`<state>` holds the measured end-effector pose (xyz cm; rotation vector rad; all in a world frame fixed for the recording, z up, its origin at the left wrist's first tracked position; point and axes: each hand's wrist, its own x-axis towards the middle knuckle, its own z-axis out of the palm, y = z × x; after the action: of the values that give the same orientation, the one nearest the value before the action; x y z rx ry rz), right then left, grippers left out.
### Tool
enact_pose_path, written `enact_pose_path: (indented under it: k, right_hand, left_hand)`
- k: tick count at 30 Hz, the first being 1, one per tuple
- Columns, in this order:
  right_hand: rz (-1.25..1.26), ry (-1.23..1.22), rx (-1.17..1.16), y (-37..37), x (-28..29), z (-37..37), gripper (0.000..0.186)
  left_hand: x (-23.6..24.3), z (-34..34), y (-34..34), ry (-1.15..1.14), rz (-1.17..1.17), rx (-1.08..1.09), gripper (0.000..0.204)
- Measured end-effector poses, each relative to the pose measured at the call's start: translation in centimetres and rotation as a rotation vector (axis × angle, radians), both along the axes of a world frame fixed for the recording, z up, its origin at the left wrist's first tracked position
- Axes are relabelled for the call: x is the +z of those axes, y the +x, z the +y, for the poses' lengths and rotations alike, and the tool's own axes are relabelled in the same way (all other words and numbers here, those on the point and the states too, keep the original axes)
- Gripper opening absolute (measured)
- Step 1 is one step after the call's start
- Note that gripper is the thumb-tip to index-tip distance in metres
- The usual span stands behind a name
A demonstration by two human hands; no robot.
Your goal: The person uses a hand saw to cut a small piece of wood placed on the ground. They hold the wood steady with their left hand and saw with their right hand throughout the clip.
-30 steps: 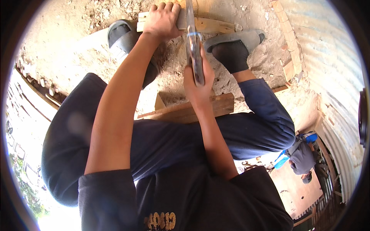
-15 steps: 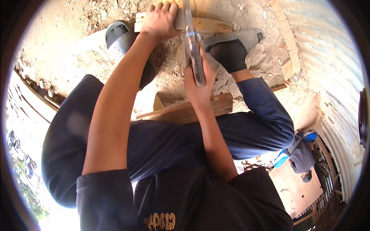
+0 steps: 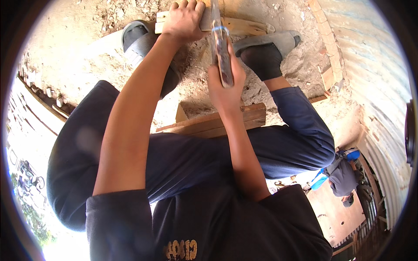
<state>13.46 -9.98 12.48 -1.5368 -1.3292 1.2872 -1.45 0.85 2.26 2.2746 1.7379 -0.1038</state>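
Note:
In my right hand, fingers wrapped round its dark handle, is what looks like a handsaw with a blue band at the top of the handle. Its narrow blade, seen nearly edge-on, points away from me and runs out of the top of the picture. Just left of the blade, my left hand grips a pale wooden board, its fingers over the far side. Another pale piece of wood lies right of the blade. Where blade and wood meet is not clear.
My sandaled feet stand either side of the wood on dusty ground. Beneath me is a low wooden seat. A corrugated metal wall rises on the right. Another person bends by a pale panel at lower right.
My right hand and the handsaw have moved a little away from me, toward the top. My left hand stays on the board; the whole view has shifted slightly.

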Motion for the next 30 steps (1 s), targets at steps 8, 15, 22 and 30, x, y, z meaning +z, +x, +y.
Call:
enact_pose_path:
  k: [8,15,22,30]
  right_hand:
    - [0.006,-0.016,-0.023,0.3,-0.4,0.1,0.063]
    - [-0.002,0.028,-0.046,0.4,-0.6,-2.2,0.066]
    - [-0.065,0.058,-0.014,0.2,-0.7,-1.7,0.064]
    - [-0.036,-0.065,0.026,0.2,-0.4,0.6,0.064]
  left_hand:
    - [0.8,0.4,0.2,-0.053,0.068,-0.04,0.078]
    - [-0.1,-0.2,0.0,0.058,0.028,0.0,0.075]
    - [0.8,-0.1,0.2,-0.039,-0.008,0.016,0.071]
    - [0.2,-0.1,-0.1,0.038,-0.011,-0.02,0.073]
